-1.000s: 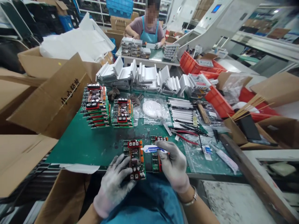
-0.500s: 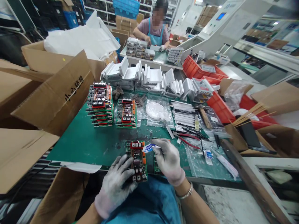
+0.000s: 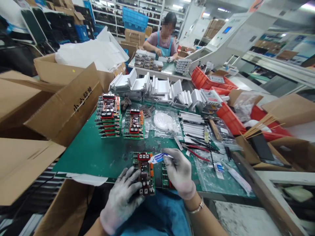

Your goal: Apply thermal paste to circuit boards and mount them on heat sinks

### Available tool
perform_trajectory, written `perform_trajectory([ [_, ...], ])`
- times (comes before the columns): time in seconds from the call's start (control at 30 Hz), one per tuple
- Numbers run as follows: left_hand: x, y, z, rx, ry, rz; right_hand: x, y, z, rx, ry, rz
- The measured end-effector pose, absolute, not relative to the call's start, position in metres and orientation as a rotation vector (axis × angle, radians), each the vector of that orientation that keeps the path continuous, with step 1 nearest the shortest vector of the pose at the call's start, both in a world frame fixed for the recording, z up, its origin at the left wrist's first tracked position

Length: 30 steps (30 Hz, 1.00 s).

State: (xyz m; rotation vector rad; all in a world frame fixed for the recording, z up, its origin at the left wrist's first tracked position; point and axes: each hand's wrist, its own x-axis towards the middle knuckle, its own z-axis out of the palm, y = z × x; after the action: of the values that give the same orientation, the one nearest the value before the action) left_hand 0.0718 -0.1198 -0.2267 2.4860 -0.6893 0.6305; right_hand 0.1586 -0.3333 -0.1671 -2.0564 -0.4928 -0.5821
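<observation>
A green circuit board [image 3: 146,175] with red and orange parts lies at the table's front edge. My left hand [image 3: 124,193], in a grey-white glove, rests on its left side with the fingers stretched out. In my gloved right hand [image 3: 180,172] a small white and blue squeeze tube [image 3: 157,158] is pinched, its tip pointing left over the upper part of the board. Whether the tip touches anything is hard to see. A second circuit board [image 3: 165,177] lies to the right, partly hidden under my right hand.
Behind stand a stack of circuit boards [image 3: 108,119] and a shorter pile [image 3: 134,124]. Aluminium heat sinks [image 3: 157,87] line the back edge. Red-handled pliers [image 3: 197,152], a long white tube [image 3: 238,178] and a wooden bar [image 3: 261,186] lie right. Cardboard boxes [image 3: 64,101] flank the left. A co-worker [image 3: 163,42] sits opposite.
The tube's tip has shifted slightly left over the board. My left hand keeps its place on the board. The view has tilted up a little.
</observation>
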Motion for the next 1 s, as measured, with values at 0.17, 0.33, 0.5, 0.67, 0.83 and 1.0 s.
perform_trajectory([
  [0.17,0.072,-0.118,-0.219,2.387,-0.717,0.653,0.144,-0.352,-0.176,-1.891,0.128,-0.543],
  [0.33,0.074,-0.116,-0.200,2.365,-0.656,0.763,0.131,-0.378,-0.188,-1.455,0.422,-0.544],
  [0.5,0.120,-0.105,-0.159,2.381,-0.502,0.840,0.119,-0.391,-0.189,-1.222,0.602,-0.582],
  [0.67,0.190,-0.089,-0.127,2.406,-0.175,0.553,0.111,-0.404,-0.208,-1.289,0.639,-0.444],
  [0.83,0.221,-0.082,-0.131,2.483,-0.029,0.567,0.106,-0.425,-0.238,-1.336,0.628,-0.444],
  [1.0,0.199,-0.108,-0.141,2.533,0.094,0.704,0.100,-0.424,-0.234,-1.324,0.626,-0.485],
])
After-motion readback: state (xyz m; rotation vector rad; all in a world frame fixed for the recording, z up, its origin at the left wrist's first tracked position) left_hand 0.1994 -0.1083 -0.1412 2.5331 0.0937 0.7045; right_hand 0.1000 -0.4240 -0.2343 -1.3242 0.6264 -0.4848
